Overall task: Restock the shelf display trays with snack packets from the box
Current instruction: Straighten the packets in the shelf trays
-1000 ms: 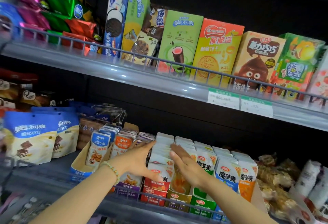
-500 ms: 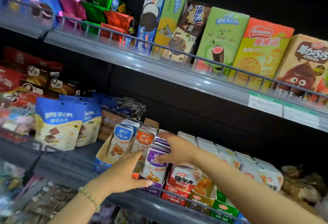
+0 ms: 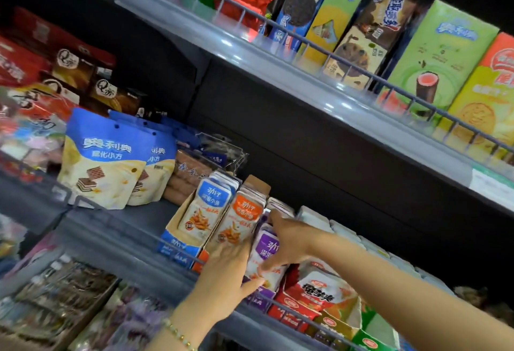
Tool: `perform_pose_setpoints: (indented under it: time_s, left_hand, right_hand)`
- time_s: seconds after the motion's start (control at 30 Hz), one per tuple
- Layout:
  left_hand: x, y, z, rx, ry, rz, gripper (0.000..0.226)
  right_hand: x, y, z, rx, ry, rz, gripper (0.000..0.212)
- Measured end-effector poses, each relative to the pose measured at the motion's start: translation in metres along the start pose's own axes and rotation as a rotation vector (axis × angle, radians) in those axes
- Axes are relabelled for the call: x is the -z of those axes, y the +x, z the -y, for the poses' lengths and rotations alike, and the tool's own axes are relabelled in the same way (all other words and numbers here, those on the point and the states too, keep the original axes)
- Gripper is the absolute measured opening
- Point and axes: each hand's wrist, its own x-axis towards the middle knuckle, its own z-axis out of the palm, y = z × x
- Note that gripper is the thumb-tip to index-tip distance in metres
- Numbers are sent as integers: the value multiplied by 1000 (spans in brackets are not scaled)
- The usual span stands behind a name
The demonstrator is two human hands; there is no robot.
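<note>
While right hand pinches the front purple packet, left hand presses flat beside that packet, fingers straight, gripping nothing.

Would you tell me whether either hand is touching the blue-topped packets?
No: the left hand and right hand are both at the purple-topped packets, while the blue-topped packets stand untouched beyond the orange-topped row.

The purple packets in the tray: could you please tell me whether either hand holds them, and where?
The right hand pinches the front purple packets at their top edge; the left hand rests against their lower left.
</note>
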Motion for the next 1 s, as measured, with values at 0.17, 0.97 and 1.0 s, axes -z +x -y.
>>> perform_pose_setpoints:
  time_s: [0.17, 0.97, 1.0]
  left_hand:
    - [-3, 1, 0, -6, -31, 13, 77]
    - [-6, 35, -5, 61, -350, 129, 95]
    - [-6, 35, -4, 63, -359, 128, 95]
  right_hand:
    - [-2, -3, -5, 61, 28, -102, 96]
    - [8, 7, -24, 8, 29, 119, 87]
    - [8, 5, -26, -1, 36, 94, 88]
